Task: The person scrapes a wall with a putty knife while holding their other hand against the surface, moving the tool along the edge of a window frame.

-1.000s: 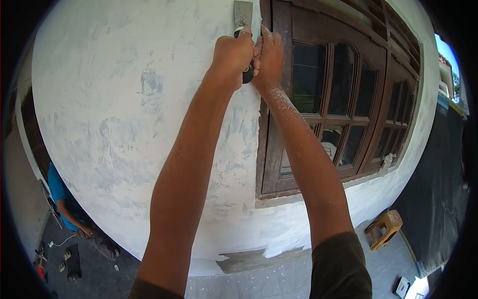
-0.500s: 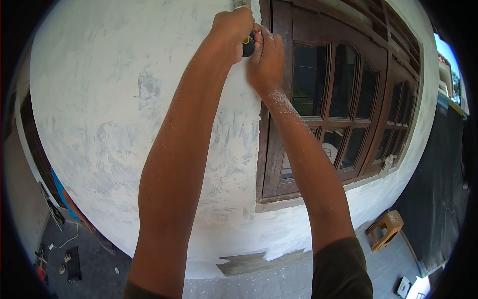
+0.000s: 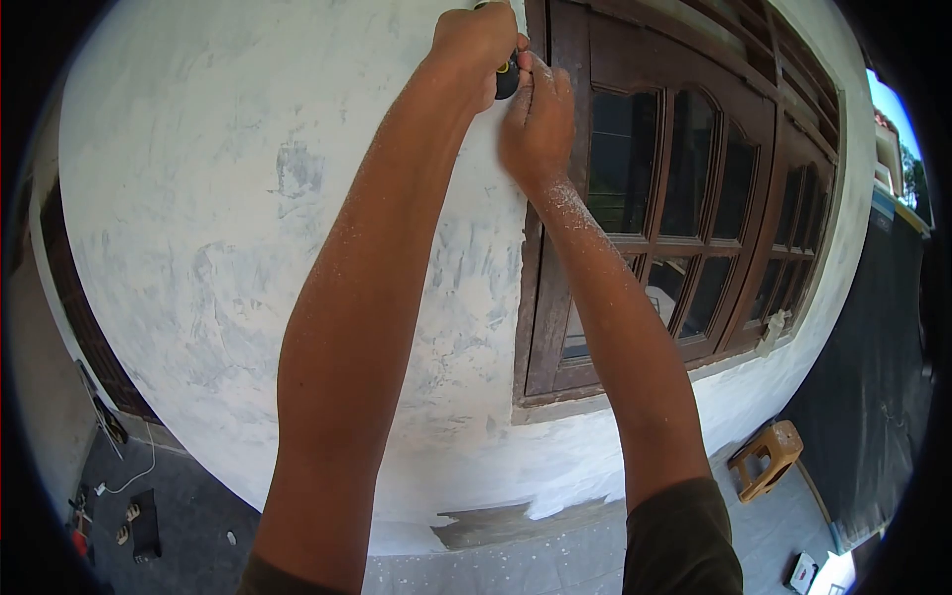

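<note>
High up beside the window frame, my left hand (image 3: 474, 48) is closed around a black-handled scraper (image 3: 507, 81) with a yellow ring on its handle. The scraper's upper part is mostly hidden by that hand and the top edge of the view. My right hand (image 3: 540, 124), dusted white, has its fingers curled against the same handle from the right. Behind both hands is the white wall (image 3: 248, 258), patchy with grey smears. The brown wooden window frame (image 3: 535, 327) begins just right of my right wrist.
Glass panes (image 3: 622, 164) fill the window at right. A yellowish stool (image 3: 768, 460) stands on the floor at lower right, near a dark sheet (image 3: 873, 377). At lower left lie a white cable (image 3: 129, 483) and sandals (image 3: 129, 521).
Both hands and the scraper have shifted slightly right, and the left hand is a little higher. The person in blue at the left edge is out of view.
</note>
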`<act>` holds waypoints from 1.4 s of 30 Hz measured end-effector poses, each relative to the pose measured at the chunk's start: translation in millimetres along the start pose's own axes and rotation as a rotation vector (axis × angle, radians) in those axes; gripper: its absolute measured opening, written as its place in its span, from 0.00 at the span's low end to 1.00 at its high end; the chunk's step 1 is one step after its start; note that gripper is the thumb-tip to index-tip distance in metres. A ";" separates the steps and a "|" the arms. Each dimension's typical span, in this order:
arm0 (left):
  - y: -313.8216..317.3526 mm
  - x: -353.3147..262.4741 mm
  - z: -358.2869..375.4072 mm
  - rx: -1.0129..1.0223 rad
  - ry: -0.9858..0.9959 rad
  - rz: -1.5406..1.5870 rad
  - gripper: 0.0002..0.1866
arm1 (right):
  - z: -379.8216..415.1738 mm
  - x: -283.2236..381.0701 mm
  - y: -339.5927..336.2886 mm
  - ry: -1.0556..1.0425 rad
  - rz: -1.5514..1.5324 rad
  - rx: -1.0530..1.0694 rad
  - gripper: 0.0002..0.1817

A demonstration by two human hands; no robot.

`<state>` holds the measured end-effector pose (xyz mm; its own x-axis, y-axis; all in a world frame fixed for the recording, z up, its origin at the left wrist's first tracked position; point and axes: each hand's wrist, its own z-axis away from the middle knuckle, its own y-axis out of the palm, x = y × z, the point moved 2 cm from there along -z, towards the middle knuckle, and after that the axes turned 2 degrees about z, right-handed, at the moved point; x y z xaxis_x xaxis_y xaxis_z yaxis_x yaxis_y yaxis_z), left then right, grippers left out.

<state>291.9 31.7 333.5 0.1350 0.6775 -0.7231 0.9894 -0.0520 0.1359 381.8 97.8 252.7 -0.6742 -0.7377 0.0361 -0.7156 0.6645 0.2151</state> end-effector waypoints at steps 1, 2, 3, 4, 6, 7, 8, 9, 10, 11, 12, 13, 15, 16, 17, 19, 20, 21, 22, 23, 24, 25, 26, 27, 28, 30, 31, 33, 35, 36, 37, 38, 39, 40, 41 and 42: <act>1.3 -2.9 18.4 -0.022 -0.006 0.024 0.17 | 1.5 2.1 -0.9 -0.001 -0.001 0.000 0.24; 1.7 -3.6 36.3 -0.042 -0.010 0.049 0.16 | 3.6 4.9 -2.7 -0.025 0.009 -0.022 0.24; -1.7 6.4 46.1 -0.013 -0.020 0.072 0.16 | 3.6 6.7 -4.1 -0.051 0.019 -0.046 0.23; -6.0 18.1 57.0 0.015 -0.032 0.093 0.16 | 3.0 5.5 -4.7 -0.051 0.019 -0.046 0.23; -11.2 29.1 70.1 -0.015 -0.070 0.063 0.16 | 2.7 2.5 -4.9 -0.021 -0.041 -0.024 0.24; -11.9 30.0 71.2 -0.021 -0.085 0.050 0.16 | 2.8 1.6 -4.3 -0.019 -0.045 -0.026 0.24; -11.8 30.5 71.6 -0.026 -0.100 0.039 0.16 | 2.9 0.7 -4.1 -0.042 -0.028 -0.034 0.24; -9.5 25.9 62.3 -0.014 -0.065 0.037 0.16 | 3.9 0.4 -3.4 -0.065 -0.011 -0.037 0.25; -6.7 18.4 54.6 -0.019 -0.072 0.039 0.16 | 4.5 0.4 -1.7 -0.062 -0.012 -0.028 0.25; -3.4 8.7 46.4 -0.018 -0.051 0.044 0.16 | 3.0 0.1 0.2 -0.057 -0.003 -0.038 0.25; -1.1 3.1 42.3 -0.015 -0.028 0.048 0.16 | 1.5 0.7 0.3 -0.053 0.006 -0.052 0.25; -0.3 2.9 43.2 -0.017 -0.019 0.044 0.16 | 2.0 1.4 -0.5 -0.054 -0.009 -0.063 0.22; -3.5 16.4 59.8 -0.017 -0.045 0.053 0.16 | 4.9 1.5 -3.5 -0.067 0.006 -0.052 0.21; -6.3 25.4 71.6 -0.013 -0.065 0.060 0.17 | 5.4 1.0 -4.1 -0.083 0.019 -0.048 0.20; -10.0 36.0 83.7 -0.002 -0.087 0.058 0.17 | 3.7 0.4 -3.3 -0.081 0.017 -0.047 0.20; -14.3 50.6 100.2 -0.009 -0.134 0.067 0.17 | -2.1 -4.2 1.8 0.019 -0.014 0.004 0.25; -15.7 53.9 102.8 -0.015 -0.151 0.065 0.18 | -1.4 -5.7 2.5 0.020 -0.016 0.006 0.25; -14.3 52.0 100.7 -0.016 -0.152 0.064 0.18 | -1.4 -5.8 2.1 0.023 -0.029 0.004 0.25; -10.2 46.7 95.4 -0.019 -0.135 0.061 0.17 | -1.4 -5.7 2.0 0.026 -0.042 0.002 0.26; -6.7 41.5 90.4 -0.022 -0.121 0.056 0.17 | 1.8 -5.3 1.5 0.029 -0.042 0.005 0.26; -3.4 34.6 84.9 -0.023 -0.124 0.057 0.17 | 5.0 -2.9 -1.1 -0.036 -0.050 -0.033 0.24; 0.4 26.3 78.5 -0.030 -0.100 0.051 0.17 | 6.3 -1.4 -3.5 -0.102 -0.056 -0.072 0.22; 3.0 22.4 73.7 -0.037 -0.078 0.046 0.17 | 6.1 -1.3 -4.3 -0.102 -0.053 -0.069 0.22; 1.4 21.6 71.9 -0.020 -0.070 0.054 0.17 | 5.6 -1.6 -3.5 -0.079 -0.038 -0.050 0.20; -0.4 25.1 74.8 -0.021 -0.073 0.053 0.17 | 5.2 -1.6 -2.7 -0.055 -0.025 -0.031 0.19; -5.4 37.2 89.8 -0.059 -0.096 0.042 0.17 | 1.8 -1.8 -1.5 -0.012 -0.027 -0.018 0.20; -7.9 47.3 98.2 -0.034 -0.100 0.059 0.17 | 0.7 -3.1 0.0 0.025 -0.028 -0.007 0.21; -9.9 54.9 105.8 -0.049 -0.125 0.055 0.17 | 0.6 -3.9 2.4 0.024 -0.021 -0.012 0.21; -7.4 52.5 100.9 -0.052 -0.125 0.048 0.17 | -1.8 -6.0 4.2 0.015 -0.012 -0.025 0.21; -3.7 46.8 95.3 -0.055 -0.124 0.049 0.17 | 0.0 -6.6 3.1 0.009 -0.027 -0.026 0.20; 0.6 38.0 89.2 -0.076 -0.112 0.037 0.17 | 2.0 -6.5 2.2 0.004 -0.041 -0.025 0.19; 2.9 32.1 84.4 -0.096 -0.100 0.025 0.17 | 3.3 -6.0 1.9 0.002 -0.042 -0.023 0.19; 2.4 30.3 81.6 -0.074 -0.092 0.013 0.17 | 4.5 -5.0 0.8 -0.044 -0.038 -0.055 0.19; -0.7 32.4 82.6 -0.074 -0.092 0.014 0.17 | 5.4 -4.0 -0.4 -0.089 -0.034 -0.087 0.19; -5.4 37.4 84.8 -0.059 -0.084 0.015 0.17 | 4.9 -3.5 0.6 -0.088 -0.033 -0.087 0.19; -9.0 42.1 87.6 -0.044 -0.075 0.016 0.17 | 3.1 -4.7 3.6 -0.040 -0.038 -0.069 0.20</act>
<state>293.5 -3.6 242.6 0.1562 0.6196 -0.7692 0.9839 -0.0291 0.1764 381.8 104.0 250.3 -0.6543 -0.7561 -0.0117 -0.7275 0.6252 0.2824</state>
